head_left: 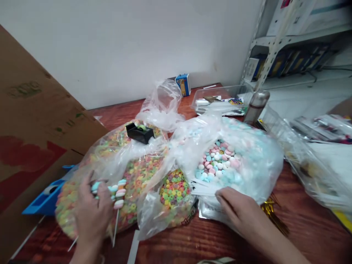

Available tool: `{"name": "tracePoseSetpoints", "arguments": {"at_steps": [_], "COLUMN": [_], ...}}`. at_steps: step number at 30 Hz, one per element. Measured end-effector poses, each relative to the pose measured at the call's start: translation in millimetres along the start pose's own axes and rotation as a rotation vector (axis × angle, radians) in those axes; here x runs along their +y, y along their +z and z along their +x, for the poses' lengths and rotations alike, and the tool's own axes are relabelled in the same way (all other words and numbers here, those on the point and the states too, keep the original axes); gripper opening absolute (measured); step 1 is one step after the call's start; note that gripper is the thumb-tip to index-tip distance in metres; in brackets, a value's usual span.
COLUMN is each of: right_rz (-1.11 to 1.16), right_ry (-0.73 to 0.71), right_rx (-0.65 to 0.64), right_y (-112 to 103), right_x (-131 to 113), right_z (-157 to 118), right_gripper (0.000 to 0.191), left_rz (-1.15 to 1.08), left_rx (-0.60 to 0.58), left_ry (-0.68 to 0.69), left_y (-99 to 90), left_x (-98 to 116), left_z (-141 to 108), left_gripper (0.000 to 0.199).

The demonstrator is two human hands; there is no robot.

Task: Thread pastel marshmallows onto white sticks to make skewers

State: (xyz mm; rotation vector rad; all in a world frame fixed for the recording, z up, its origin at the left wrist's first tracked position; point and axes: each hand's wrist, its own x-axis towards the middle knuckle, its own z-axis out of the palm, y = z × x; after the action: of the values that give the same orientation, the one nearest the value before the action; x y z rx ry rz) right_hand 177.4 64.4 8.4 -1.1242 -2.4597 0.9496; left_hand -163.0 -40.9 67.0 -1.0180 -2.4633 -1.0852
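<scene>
You're gripping a pastel candy skewer (118,194) in your closed left hand (92,214), while your open right hand (236,207) is resting beside white sticks (205,189) on a bag of pastel candies (255,161).

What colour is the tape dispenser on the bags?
The tape dispenser is black, best seen in the head view.

And look at those colours! Pastel candies (217,161) in pink, white and sky blue filled the clear bag, while cereal rings (139,179) blazed green, yellow, orange and pink right beside them! The candy skewers (118,194) showed bands of pink, white, orange and blue. A black tape dispenser (139,134) cut dark against the rings, a bright blue plastic tray (45,198) flashed nearby, gold tinsel (271,212) glittered, and the tabletop (310,223) ran reddish-brown with streaky wood grain. A brown cardboard box (33,110) carried a big red patch!
</scene>
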Motion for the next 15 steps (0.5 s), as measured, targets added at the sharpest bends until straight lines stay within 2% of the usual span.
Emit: {"name": "tracePoseSetpoints", "arguments": {"at_steps": [1,3,6,8,10,15], "right_rz": [-0.054,-0.115,-0.176,-0.258,-0.370,-0.478], "right_ry": [0.040,0.028,-0.038,-0.061,-0.081,-0.115], "right_rx": [-0.030,-0.084,-0.023,0.099,0.195,0.198], "right_y": [3,15,33,37,36,38], "right_x": [13,32,36,32,28,28], "right_z": [-10,-27,-36,-27,-10,31], "right_gripper": [0.023,0.025,0.024,0.022,0.020,0.019], "left_rz": [0.143,0.289,0.468,0.537,0.538,0.380], "left_rx": [-0.017,-0.067,-0.047,-0.033,-0.038,0.071], "left_ry": [0.058,0.109,0.110,0.118,0.154,0.283], "left_y": [0.7,8.4,24.3,28.9,25.6,-0.5], "left_x": [-23,-61,-89,-91,-84,-49], "left_z": [9,16,14,11,11,8], "left_gripper": [0.048,0.039,0.031,0.032,0.035,0.040]}}
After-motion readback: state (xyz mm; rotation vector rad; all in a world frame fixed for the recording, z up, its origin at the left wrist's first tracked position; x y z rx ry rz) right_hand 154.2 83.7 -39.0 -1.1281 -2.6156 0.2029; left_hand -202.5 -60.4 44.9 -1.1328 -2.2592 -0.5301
